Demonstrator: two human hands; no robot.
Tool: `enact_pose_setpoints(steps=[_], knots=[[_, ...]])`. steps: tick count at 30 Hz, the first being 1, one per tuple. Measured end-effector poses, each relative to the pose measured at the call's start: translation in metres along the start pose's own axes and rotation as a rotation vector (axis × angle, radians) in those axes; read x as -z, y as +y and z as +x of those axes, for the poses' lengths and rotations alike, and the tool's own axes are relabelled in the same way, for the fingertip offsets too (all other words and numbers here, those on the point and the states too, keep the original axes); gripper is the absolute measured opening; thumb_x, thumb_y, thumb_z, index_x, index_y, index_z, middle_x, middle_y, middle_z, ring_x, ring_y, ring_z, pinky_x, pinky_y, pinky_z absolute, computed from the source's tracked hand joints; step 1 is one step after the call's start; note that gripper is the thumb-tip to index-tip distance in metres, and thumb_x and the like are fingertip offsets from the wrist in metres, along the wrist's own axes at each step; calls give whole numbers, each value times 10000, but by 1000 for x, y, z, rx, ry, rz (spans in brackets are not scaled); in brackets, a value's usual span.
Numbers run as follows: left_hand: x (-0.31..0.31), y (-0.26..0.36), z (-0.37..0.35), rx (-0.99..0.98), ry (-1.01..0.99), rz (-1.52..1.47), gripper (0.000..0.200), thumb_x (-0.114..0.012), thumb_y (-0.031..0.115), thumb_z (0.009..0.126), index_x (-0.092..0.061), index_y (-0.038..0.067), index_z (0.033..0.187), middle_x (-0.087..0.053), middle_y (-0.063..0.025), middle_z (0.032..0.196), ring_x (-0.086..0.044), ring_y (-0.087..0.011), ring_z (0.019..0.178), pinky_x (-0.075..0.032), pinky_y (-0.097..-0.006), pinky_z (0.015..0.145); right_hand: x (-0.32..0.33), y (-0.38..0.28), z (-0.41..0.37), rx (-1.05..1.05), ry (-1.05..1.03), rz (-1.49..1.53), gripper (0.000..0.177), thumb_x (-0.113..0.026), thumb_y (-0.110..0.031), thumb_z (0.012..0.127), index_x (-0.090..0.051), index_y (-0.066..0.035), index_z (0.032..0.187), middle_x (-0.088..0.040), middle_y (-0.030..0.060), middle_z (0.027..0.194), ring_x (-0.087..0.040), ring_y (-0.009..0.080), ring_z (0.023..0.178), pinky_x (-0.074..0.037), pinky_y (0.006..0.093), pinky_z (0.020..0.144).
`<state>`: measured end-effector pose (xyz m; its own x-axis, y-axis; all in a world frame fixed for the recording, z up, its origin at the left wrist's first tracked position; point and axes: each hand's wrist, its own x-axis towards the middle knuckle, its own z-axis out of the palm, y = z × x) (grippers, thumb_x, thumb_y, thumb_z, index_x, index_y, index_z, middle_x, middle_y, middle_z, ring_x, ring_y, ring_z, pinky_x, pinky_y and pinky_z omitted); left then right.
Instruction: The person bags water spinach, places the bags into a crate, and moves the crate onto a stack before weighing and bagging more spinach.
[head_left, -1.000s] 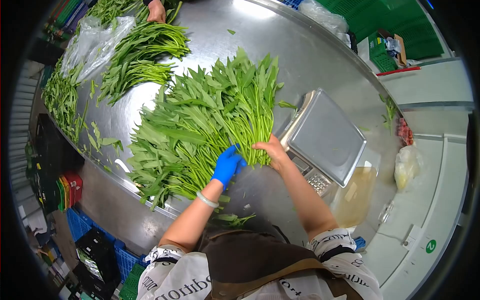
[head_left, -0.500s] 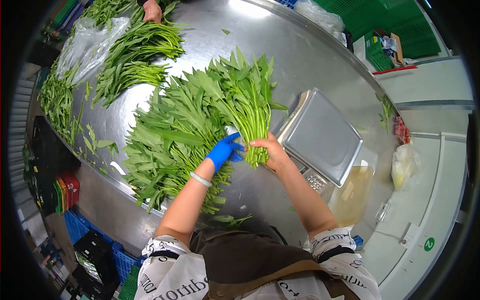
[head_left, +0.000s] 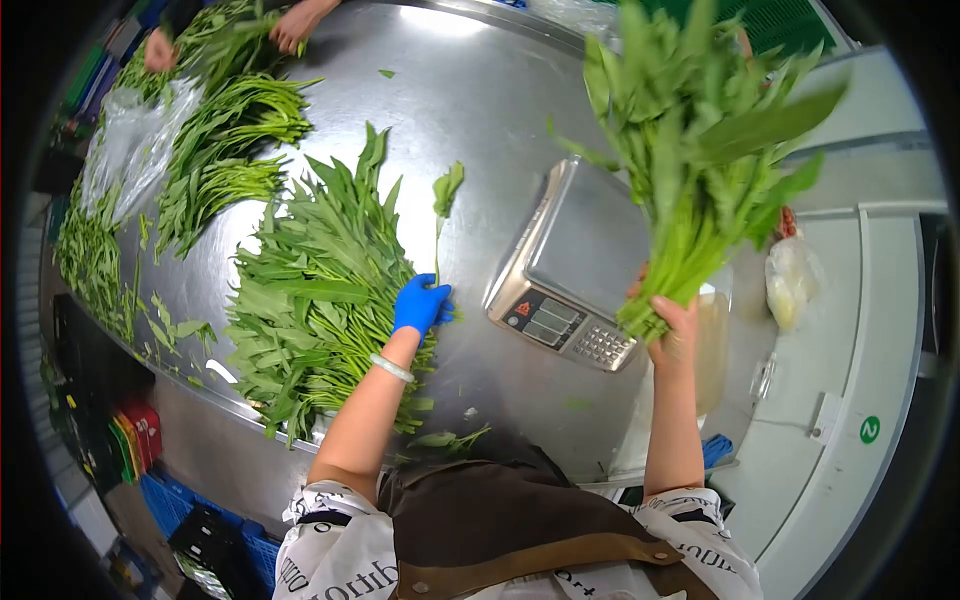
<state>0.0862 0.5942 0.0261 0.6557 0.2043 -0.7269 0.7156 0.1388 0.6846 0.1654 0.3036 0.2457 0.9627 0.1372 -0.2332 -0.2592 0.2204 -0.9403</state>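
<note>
My right hand (head_left: 672, 325) grips a bunch of leafy greens (head_left: 680, 190) by its stems, raised over the right side of the scale (head_left: 590, 230). The bunch's leaves point up and are slightly blurred. My left hand (head_left: 422, 303), in a blue glove, is closed on a single green stem (head_left: 438, 225) with a few leaves at its top. It rests at the right edge of a large pile of greens (head_left: 310, 290) lying on the metal table. The scale's display and keypad face my side.
Another person's hands (head_left: 293, 27) work in greens at the upper left, near more bunches (head_left: 240, 175) and a clear plastic bag (head_left: 140, 145). The curved metal table (head_left: 480, 110) has loose leaves. A plastic bag (head_left: 793, 280) hangs at right, with blue crates (head_left: 205, 515) lower left.
My right hand has lifted the bunch away from the pile, up and to the right past the scale. My left hand has separated from the bunch and now holds a lone stem.
</note>
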Motion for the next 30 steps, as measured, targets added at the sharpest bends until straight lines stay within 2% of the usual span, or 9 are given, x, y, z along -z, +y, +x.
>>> enact_pose_setpoints(steps=[3,6,9,12,14,19,22,27,30], knots=[[-11,11,2,-142,157,609,349,-688,309,782,-661,-7,928,-662,-201,740,-663,-274,609,-513,-390,639,39,44,-1,-138,209,-337,552,-733,-115,735,-461,28,1194,-600,142,1025,-619,238,885,-518,352,755],[-15,7,22,-198,92,879,325,-695,311,779,-669,12,904,-653,-166,661,-669,-237,619,-515,-368,619,70,76,4,-216,257,-556,598,-764,-163,743,-453,11,1223,-614,113,1034,-597,187,956,-473,332,836],[-9,28,-2,-142,-1,264,214,-668,246,824,-680,48,904,-611,-81,619,-576,-133,548,-430,-277,489,82,71,-7,-177,311,-464,591,-743,-179,770,-438,28,1233,-597,134,1064,-582,220,985,-458,353,869],[-1,64,-52,-337,39,-139,132,-596,165,896,-671,72,952,-547,-4,612,-436,-48,492,-305,-196,433,102,84,-26,283,621,-999,535,-699,-201,808,-455,44,1216,-569,158,1094,-550,255,1030,-434,367,895],[1,67,-77,-545,124,-238,142,-566,147,918,-653,51,977,-533,9,620,-417,-34,501,-296,-187,435,71,56,-55,326,438,-998,481,-655,-209,832,-477,24,1213,-543,164,1119,-519,291,1061,-412,390,916],[-22,55,-146,-501,52,-332,149,-562,129,915,-651,18,958,-538,-5,645,-431,-56,527,-335,-191,494,-46,91,-91,590,-130,-985,348,-617,-243,859,-556,-29,1127,-585,153,1079,-567,315,990,-459,397,849],[-24,21,-165,-432,111,-151,197,-562,56,893,-629,-5,1069,-628,-25,816,-466,-45,615,-349,-193,519,-85,122,-100,193,-452,-919,249,-563,-266,897,-569,-55,1029,-626,187,824,-603,387,782,-473,467,678],[9,1,-175,-553,11,-192,254,-536,129,923,-632,-36,1090,-577,-23,761,-474,-75,634,-376,-204,571,-95,116,-108,240,-397,-911,208,-544,-239,905,-566,-54,999,-625,199,786,-607,390,735,-470,470,630],[27,-7,-169,-493,2,-168,220,-531,116,929,-654,-4,1065,-597,-14,766,-471,-64,617,-372,-202,559,-87,95,-81,602,-77,-769,168,-564,-153,891,-587,-11,977,-640,165,820,-628,339,734,-496,408,630]])
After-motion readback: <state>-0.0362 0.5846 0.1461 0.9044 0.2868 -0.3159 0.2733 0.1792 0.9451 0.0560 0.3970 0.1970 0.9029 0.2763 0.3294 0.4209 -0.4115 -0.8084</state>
